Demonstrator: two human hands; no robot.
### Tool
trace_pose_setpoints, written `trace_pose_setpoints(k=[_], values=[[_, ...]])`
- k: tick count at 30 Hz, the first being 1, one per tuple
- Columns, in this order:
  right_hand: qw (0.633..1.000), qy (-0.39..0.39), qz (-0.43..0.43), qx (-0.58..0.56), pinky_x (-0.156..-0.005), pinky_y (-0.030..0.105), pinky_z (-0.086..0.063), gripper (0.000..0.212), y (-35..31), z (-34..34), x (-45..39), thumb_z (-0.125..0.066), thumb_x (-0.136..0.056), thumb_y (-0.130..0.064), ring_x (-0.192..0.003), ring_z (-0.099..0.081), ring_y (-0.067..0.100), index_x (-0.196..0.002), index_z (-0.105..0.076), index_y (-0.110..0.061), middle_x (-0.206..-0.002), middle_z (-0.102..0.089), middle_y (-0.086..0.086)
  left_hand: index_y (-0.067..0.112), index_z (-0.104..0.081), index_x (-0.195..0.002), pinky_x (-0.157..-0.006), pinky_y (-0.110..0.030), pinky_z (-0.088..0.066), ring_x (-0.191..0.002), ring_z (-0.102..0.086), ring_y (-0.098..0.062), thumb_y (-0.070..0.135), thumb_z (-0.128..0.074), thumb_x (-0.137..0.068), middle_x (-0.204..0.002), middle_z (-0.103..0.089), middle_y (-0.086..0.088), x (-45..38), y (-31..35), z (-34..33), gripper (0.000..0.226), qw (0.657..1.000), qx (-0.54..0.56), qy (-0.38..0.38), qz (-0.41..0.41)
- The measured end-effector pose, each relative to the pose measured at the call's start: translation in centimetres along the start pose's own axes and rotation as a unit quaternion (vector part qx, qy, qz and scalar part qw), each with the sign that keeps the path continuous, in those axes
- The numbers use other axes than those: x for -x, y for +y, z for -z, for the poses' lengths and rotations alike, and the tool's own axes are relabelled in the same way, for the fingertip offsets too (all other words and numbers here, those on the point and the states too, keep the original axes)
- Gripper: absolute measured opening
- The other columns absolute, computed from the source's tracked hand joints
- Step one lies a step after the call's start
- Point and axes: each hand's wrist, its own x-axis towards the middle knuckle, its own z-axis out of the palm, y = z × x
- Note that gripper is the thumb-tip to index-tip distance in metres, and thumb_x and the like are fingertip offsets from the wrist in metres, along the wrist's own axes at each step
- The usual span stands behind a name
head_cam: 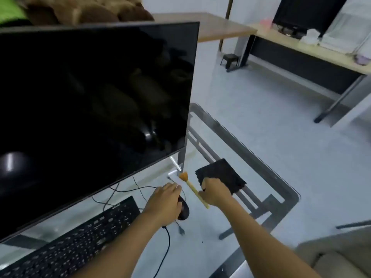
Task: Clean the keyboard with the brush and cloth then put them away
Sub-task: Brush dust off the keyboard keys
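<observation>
- Large black flat-screen monitor [94,109], switched off, fills the left of my view; it stands on the clear glass-topped desk [261,169] with a grey metal frame.
- Black full-size keyboard [76,241] with white legends lies at lower left on the glass, in front of the monitor, running diagonally. Neither hand touches it.
- Dark, near-black square folded cloth [222,173] lies flat on the glass to the right of the monitor's foot, near the desk's right edge.
- My right hand [215,192] rests over the near corner of the cloth, fingers curled down. The same hand also closes round the lower part of the brush handle; the handle end sticks out below my palm.
- My left hand [165,199] lies palm-down, fingers loosely extended, on the black computer mouse [183,210], just left of the brush. It holds nothing else.
- Thin pale-wood brush [192,188] with an orange-tan fan of bristles points up-left toward the monitor's foot, between my two hands.
- Thin black cables [140,189] trail over the glass behind the keyboard and mouse.
</observation>
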Motion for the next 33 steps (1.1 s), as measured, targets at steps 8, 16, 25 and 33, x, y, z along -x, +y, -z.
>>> trace_pose_setpoints(k=[8, 16, 25, 33], values=[[0.998, 0.032, -0.054, 0.0, -0.072, 0.033, -0.055, 0.019, -0.4, -3.2, 0.3, -0.056, -0.091, -0.024, -0.084, -0.063, 0.022, -0.104, -0.056, -0.011, -0.1, -0.063, 0.005, 0.011, -0.011, -0.15, -0.119, -0.042, -0.005, -0.146, -0.004, -0.02, 0.032, -0.035, -0.099, -0.16, -0.008, -0.005, 0.1, -0.2, -4.5, 0.06, 0.995, -0.082, -0.049, -0.018], [0.956, 0.198, 0.088, -0.2, -0.062, 0.028, -0.049, 0.006, -5.8, 1.7, 3.1, -0.062, -0.088, -0.01, -0.07, -0.059, 0.018, -0.085, -0.058, -0.011, -0.082, -0.061, 0.003, 0.012, -0.011, -0.151, -0.119, -0.038, -0.001, -0.146, 0.001, -0.015, 0.034, -0.034, -0.099, -0.16, -0.006, -0.002, 4.3, -3.7, -2.0, 0.061, 0.998, 0.005, 0.045, 0.042], [0.909, 0.126, 0.255, -0.306, -0.055, 0.03, -0.05, 0.008, -21.5, -0.7, 8.4, -0.045, -0.1, -0.024, -0.069, -0.064, 0.011, -0.096, -0.044, -0.017, -0.074, -0.063, -0.01, 0.016, -0.006, -0.152, -0.119, -0.033, -0.001, -0.146, 0.003, -0.012, 0.039, -0.031, -0.1, -0.16, 0.001, 0.002, 20.4, -14.7, -1.9, 0.062, 0.955, 0.077, 0.113, 0.264], [0.895, -0.031, 0.372, -0.245, -0.064, 0.047, -0.055, 0.01, -32.3, -9.4, 12.6, -0.039, -0.101, -0.031, -0.073, -0.067, 0.018, -0.1, -0.043, -0.022, -0.082, -0.067, 0.001, 0.01, -0.011, -0.151, -0.116, -0.031, 0.006, -0.145, 0.006, -0.012, 0.052, -0.014, -0.085, -0.16, -0.003, 0.0, 32.5, -20.9, -5.8, 0.078, 0.881, 0.112, 0.229, 0.398]])
